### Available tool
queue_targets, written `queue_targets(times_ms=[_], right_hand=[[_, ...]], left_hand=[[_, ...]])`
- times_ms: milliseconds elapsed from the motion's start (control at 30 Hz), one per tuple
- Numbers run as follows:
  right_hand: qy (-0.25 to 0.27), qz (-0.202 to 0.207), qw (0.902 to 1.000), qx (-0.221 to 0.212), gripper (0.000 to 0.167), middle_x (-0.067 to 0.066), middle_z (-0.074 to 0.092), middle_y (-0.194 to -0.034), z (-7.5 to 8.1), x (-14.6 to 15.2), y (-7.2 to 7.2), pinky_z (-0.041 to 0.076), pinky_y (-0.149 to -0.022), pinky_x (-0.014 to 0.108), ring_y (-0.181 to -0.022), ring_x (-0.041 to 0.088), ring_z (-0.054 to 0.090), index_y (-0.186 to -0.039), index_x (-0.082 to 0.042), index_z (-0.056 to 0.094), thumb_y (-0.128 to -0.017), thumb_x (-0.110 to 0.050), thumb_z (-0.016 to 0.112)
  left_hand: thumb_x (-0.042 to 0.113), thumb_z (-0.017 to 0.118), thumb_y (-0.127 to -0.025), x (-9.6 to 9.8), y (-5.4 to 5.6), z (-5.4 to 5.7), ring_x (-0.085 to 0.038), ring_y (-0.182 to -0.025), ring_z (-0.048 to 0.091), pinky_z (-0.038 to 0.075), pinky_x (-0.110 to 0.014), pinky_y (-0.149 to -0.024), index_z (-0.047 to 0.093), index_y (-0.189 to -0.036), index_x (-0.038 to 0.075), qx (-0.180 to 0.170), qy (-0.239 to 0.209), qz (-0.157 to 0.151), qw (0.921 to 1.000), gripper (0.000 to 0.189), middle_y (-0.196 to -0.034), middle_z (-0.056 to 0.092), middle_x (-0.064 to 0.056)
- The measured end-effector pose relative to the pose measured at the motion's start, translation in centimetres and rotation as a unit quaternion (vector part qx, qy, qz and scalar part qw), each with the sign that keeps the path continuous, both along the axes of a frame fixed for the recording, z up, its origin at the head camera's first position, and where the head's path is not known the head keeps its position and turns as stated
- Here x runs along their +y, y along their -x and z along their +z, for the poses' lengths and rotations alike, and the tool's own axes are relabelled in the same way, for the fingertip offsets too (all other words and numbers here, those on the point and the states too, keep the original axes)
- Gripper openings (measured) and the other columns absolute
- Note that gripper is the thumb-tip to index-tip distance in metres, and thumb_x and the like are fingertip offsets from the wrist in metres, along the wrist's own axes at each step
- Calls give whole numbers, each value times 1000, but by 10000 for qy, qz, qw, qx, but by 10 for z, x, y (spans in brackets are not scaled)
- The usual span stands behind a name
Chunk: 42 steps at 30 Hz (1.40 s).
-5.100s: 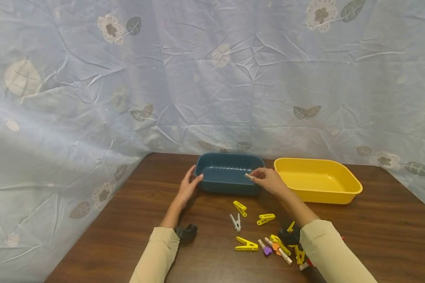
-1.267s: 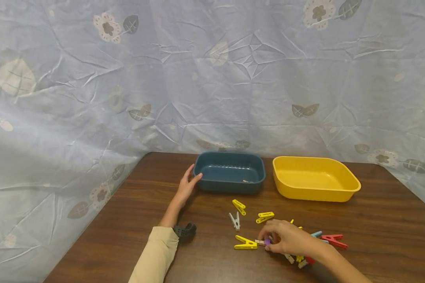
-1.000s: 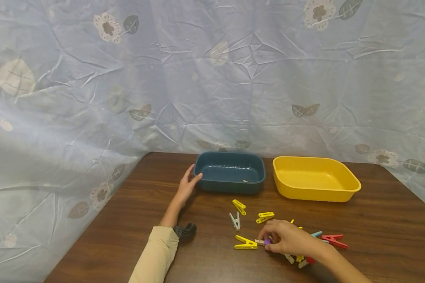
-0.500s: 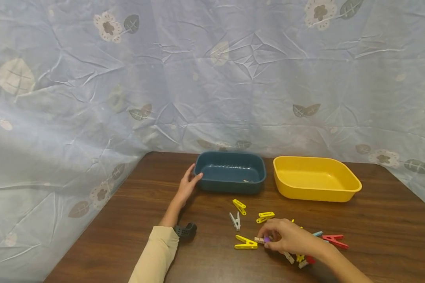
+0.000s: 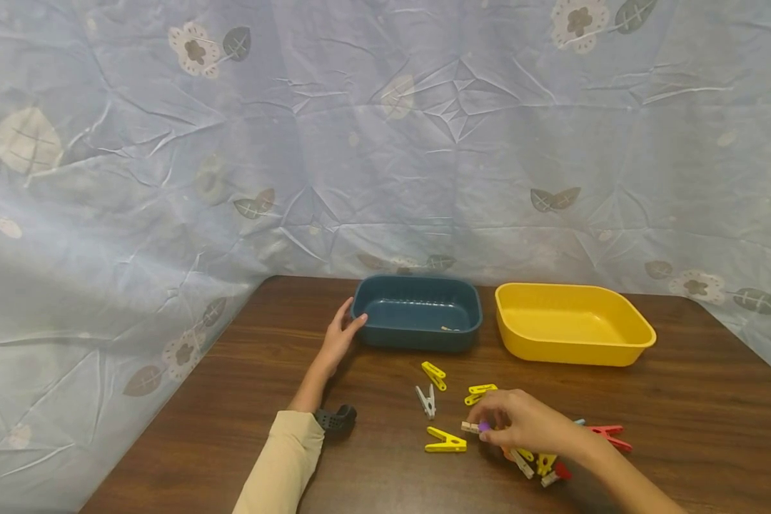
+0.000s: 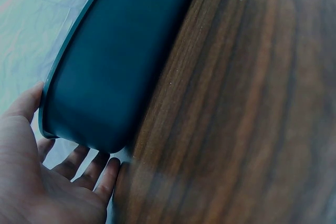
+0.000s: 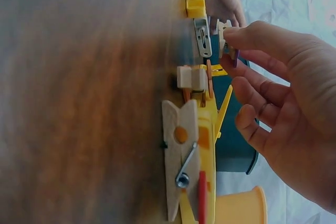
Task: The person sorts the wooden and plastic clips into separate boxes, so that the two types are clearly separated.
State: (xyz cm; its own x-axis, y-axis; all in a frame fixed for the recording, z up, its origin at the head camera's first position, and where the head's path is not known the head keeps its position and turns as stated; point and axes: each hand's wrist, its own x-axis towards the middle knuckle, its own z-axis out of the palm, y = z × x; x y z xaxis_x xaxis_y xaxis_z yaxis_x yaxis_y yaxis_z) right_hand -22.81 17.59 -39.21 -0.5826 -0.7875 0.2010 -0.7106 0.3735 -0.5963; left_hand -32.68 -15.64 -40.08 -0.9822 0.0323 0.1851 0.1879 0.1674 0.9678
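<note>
My left hand (image 5: 338, 346) holds the left end of the dark blue tub (image 5: 417, 340), thumb at the rim and fingertips against the outer wall, as the left wrist view shows. Between the thumb and forefinger of my right hand (image 5: 520, 422) is a small wooden clothespin (image 5: 469, 427) with a purple heart, in front of the tub. The right wrist view shows that clothespin (image 7: 224, 35) pinched near the fingertips, the other fingers loosely curled. A small pale clothespin (image 5: 448, 328) lies inside the blue tub.
A yellow tub (image 5: 575, 351) stands right of the blue one. Several yellow clothespins (image 5: 446, 440) and a grey clothespin (image 5: 427, 402) lie in front. Under and beside my right hand is a pile with wooden clothespins (image 5: 522, 464) and a red clothespin (image 5: 610, 435). A patterned curtain (image 5: 385, 143) hangs behind the table.
Earlier my right hand held a clothespin over the blue tub; one now lies inside it. The hand moved to the pile, pinched the purple-heart clothespin and raised it slightly. My left hand stayed put.
</note>
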Motion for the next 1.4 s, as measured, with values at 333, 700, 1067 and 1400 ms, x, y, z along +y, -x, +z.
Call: queue_targets(times_ms=[333,700,1067,1400], right_hand=[[-25,-52,9997,229,14,-14,50,-77,6,-1,6,43,-51,20,-60,0,45,-98,-14,65,-84,-12,67],[-316,-356,9988,113,16,-9,57,-88,18,-2,19,44,-55,22,-62,4,47,-102,-18,65,-86,-16,65],[-420,-446,9963,608,17,-11,54,-82,32,-8,32,46,-57,23,-65,4,49,-97,-13,66,-81,-7,67],[-362,-695,9945,698,17,-13,52,-78,43,-10,41,45,-56,23,-64,5,48,-99,-13,67,-82,-11,68]], left_hand=[[23,52,-95,1,-1,1,-43,-128,25,25,-53,-100,21,-145,4,-16,39,-18,10000,63,-143,21,-29],[33,56,-92,-5,21,-23,-40,-128,27,25,-52,-101,23,-146,11,-6,-17,93,10000,67,-142,25,-26],[37,57,-90,-5,23,-28,-37,-128,29,27,-50,-101,26,-145,13,41,80,266,9996,67,-143,28,-21],[35,57,-90,-4,24,-28,-37,-127,31,29,-49,-100,26,-145,14,9,36,274,9996,66,-142,30,-21]])
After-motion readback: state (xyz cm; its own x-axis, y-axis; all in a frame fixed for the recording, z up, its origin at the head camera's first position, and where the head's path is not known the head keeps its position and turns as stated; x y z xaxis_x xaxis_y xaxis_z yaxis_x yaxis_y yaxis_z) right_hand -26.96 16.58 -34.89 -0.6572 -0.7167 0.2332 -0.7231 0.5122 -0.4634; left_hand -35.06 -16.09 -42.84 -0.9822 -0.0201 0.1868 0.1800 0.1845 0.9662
